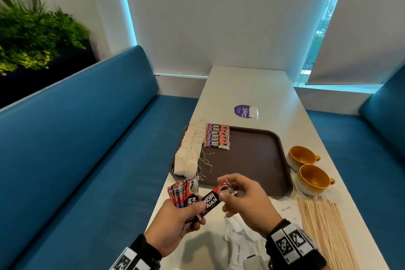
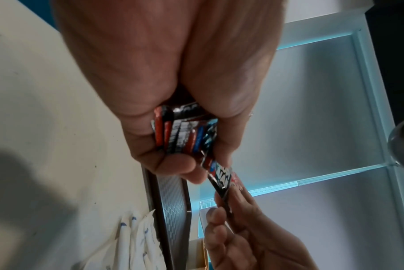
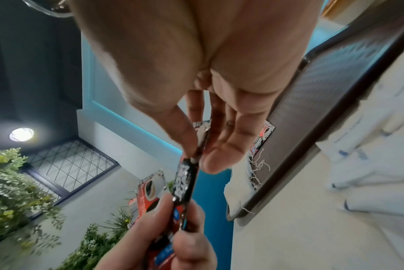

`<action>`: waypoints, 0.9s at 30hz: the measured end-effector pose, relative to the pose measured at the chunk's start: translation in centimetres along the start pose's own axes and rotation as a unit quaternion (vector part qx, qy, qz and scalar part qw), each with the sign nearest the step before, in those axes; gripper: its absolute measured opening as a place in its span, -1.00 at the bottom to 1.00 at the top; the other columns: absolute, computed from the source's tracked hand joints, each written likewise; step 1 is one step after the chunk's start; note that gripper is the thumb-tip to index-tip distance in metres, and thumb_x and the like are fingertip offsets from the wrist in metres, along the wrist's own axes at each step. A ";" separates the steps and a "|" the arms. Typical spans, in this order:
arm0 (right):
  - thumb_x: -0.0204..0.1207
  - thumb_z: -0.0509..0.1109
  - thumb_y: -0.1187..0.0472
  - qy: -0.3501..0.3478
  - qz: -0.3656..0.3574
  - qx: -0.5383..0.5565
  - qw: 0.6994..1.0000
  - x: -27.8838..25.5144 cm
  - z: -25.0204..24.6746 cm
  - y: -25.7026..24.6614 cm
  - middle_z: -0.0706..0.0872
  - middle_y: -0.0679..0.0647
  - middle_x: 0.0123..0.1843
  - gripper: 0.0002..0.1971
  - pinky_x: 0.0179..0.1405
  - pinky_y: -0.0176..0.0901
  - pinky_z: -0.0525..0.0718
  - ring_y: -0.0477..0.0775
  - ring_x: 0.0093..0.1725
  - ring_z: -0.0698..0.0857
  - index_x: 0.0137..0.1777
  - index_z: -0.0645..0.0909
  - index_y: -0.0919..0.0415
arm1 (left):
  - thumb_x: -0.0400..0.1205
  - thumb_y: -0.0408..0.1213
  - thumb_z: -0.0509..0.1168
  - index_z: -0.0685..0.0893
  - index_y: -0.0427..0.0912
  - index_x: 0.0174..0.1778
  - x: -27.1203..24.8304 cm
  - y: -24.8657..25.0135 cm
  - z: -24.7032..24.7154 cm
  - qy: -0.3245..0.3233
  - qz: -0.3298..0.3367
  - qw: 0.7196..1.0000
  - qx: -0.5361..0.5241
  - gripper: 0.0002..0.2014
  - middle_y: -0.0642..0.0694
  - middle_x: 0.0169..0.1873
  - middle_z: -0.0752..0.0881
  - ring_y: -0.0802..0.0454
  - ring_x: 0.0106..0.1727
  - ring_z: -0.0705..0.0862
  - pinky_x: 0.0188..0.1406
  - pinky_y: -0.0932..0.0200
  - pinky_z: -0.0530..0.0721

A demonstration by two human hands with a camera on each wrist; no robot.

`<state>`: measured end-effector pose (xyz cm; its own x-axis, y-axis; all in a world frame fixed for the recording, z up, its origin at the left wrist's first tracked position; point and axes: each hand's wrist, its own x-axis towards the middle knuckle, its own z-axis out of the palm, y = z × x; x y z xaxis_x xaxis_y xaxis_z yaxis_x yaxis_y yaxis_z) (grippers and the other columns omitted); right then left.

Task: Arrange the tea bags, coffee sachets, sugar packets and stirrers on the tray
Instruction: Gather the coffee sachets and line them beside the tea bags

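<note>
From the head camera, a person's left hand (image 1: 175, 218) grips a fanned bundle of coffee sachets (image 1: 186, 190) above the near edge of a white table (image 1: 252, 92), while the right hand (image 1: 245, 201) pinches the far end of a single sachet (image 1: 213, 198) between thumb and fingertips; its near end is still under the left thumb. The brown tray (image 1: 256, 158) beyond already carries two rows of tea bags (image 1: 189, 151) along its left side and a neat column of sachets (image 1: 217, 136) beside them, while the wooden stirrers (image 1: 324, 226) and white sugar packets (image 1: 238, 239) lie on the table near the right wrist, next to two orange cups (image 1: 306, 166). The left wrist camera shows the bundle's (image 2: 184, 135) lower ends clamped between curled fingers and palm, the single sachet (image 2: 220, 178) slanting out toward the right hand's fingertips (image 2: 215, 214). From the right wrist camera, the thumb (image 3: 215, 160) and a finger close on the sachet's (image 3: 188, 180) top seam, the left hand (image 3: 173, 243) holding it lower down. These foil packs look light, thin, flexible and probably slick, so a firm pinch on the flat crimped end seems the surest hold.
</note>
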<state>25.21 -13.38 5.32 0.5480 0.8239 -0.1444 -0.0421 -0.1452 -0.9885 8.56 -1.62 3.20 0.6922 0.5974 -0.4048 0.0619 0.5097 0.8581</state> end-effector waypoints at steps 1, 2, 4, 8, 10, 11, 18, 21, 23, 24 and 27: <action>0.53 0.51 0.51 0.011 -0.002 0.008 1.000 -0.5 -0.1 0.0 0.77 0.34 -0.04 -0.75 -0.37 0.01 0.76 0.20 -0.36 0.74 0.11 0.78 0.20 | 0.57 -0.47 0.51 0.73 -0.39 0.06 -0.1 -0.1 0.1 0.005 0.010 1.000 -0.001 -0.81 -0.35 -0.19 0.78 -0.15 -0.31 0.69 -0.34 0.06 0.67; 0.53 0.52 0.51 0.019 -0.003 0.010 1.000 -1.2 -0.2 0.0 0.79 0.34 -0.09 -0.77 -0.36 0.02 0.77 0.19 -0.37 0.74 0.08 0.79 0.23 | 0.57 -0.47 0.51 0.75 -0.38 0.02 -0.3 -0.2 0.2 0.013 0.020 1.000 -0.005 -0.85 -0.34 -0.20 0.77 -0.13 -0.32 0.68 -0.34 0.07 0.67; 0.52 0.53 0.50 0.025 0.001 0.008 1.000 -2.1 -0.5 0.1 0.81 0.37 -0.14 -0.83 -0.34 0.01 0.79 0.17 -0.36 0.75 0.04 0.79 0.28 | 0.56 -0.47 0.50 0.73 -0.40 0.01 -0.5 -0.4 0.4 0.031 0.037 0.999 -0.024 -0.85 -0.31 -0.25 0.75 -0.10 -0.33 0.68 -0.33 0.09 0.69; 0.48 0.57 0.51 0.029 0.027 0.021 0.999 -3.6 -0.9 0.9 0.82 0.39 -0.21 -0.86 -0.33 -0.04 0.77 0.15 -0.36 0.75 -0.01 0.78 0.34 | 0.44 -0.50 0.52 0.69 -0.40 0.04 -0.9 -0.5 0.6 0.033 0.048 0.997 -0.057 -0.73 -0.31 -0.26 0.75 -0.11 -0.31 0.72 -0.26 0.10 0.76; 0.45 0.59 0.51 0.026 0.038 0.043 0.998 -4.2 -1.0 1.2 0.83 0.40 -0.20 -0.84 -0.33 -0.06 0.77 0.18 -0.35 0.75 0.00 0.79 0.36 | 0.47 -0.56 0.50 0.69 -0.41 0.04 -1.1 -0.6 0.6 0.027 0.045 0.997 -0.049 -0.76 -0.33 -0.25 0.77 -0.12 -0.30 0.75 -0.24 0.09 0.78; 0.45 0.59 0.51 0.022 0.044 0.062 0.997 -4.5 -1.1 1.3 0.83 0.42 -0.18 -0.82 -0.33 -0.06 0.78 0.20 -0.33 0.75 0.02 0.78 0.38 | 0.50 -0.58 0.48 0.69 -0.41 0.03 -1.1 -0.6 0.6 0.026 0.042 0.998 -0.047 -0.79 -0.33 -0.25 0.76 -0.12 -0.30 0.76 -0.24 0.09 0.79; 0.36 0.54 0.45 0.021 0.112 0.264 0.958 -4.7 -1.5 2.2 0.76 0.45 -0.12 -0.62 -0.31 -0.07 0.78 0.21 -0.30 0.70 0.17 0.70 0.59 | 0.51 -0.59 0.39 0.65 -0.36 0.01 -1.2 -1.0 0.8 -0.022 -0.020 0.986 -0.163 -0.81 -0.32 -0.27 0.68 -0.13 -0.35 0.68 -0.34 0.08 0.76; 0.45 0.52 0.51 0.054 0.102 0.237 0.965 -4.0 -1.7 2.8 0.78 0.51 -0.11 -0.73 -0.30 -0.06 0.81 0.24 -0.29 0.72 0.15 0.71 0.59 | 0.59 -0.60 0.39 0.65 -0.39 0.06 -0.8 -1.3 0.7 0.004 -0.002 0.996 -0.092 -0.84 -0.32 -0.24 0.71 -0.13 -0.32 0.73 -0.30 0.09 0.79; 0.49 0.51 0.52 0.068 0.091 0.200 0.973 -3.5 -1.9 2.9 0.78 0.57 -0.07 -0.76 -0.29 -0.06 0.82 0.26 -0.28 0.74 0.14 0.71 0.58 | 0.62 -0.56 0.42 0.67 -0.40 0.08 -0.6 -1.2 0.6 0.015 0.000 0.999 -0.044 -0.85 -0.30 -0.23 0.73 -0.13 -0.29 0.75 -0.28 0.08 0.79; 0.49 0.51 0.53 0.072 0.087 0.185 0.976 -3.3 -2.1 2.7 0.77 0.59 -0.05 -0.77 -0.29 -0.06 0.82 0.26 -0.27 0.74 0.13 0.71 0.57 | 0.62 -0.54 0.44 0.69 -0.40 0.10 -0.5 -1.1 0.5 0.015 -0.009 0.999 -0.034 -0.84 -0.29 -0.22 0.73 -0.14 -0.26 0.76 -0.28 0.06 0.79; 0.49 0.50 0.53 0.083 0.079 0.156 0.981 -2.0 -2.7 2.0 0.80 0.48 -0.08 -0.81 -0.25 -0.04 0.85 0.27 -0.24 0.75 0.09 0.74 0.53 | 0.63 -0.51 0.42 0.69 -0.37 0.21 0.1 -1.0 -0.2 0.008 -0.055 0.998 -0.041 -0.77 -0.28 -0.13 0.75 -0.19 -0.15 0.78 -0.25 -0.04 0.79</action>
<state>26.32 -16.79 3.78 0.6418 0.7003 -0.3125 -0.3761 -0.0677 -0.9241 8.41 -1.93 2.21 0.6730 0.5442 -0.5008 0.0770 0.6219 0.7793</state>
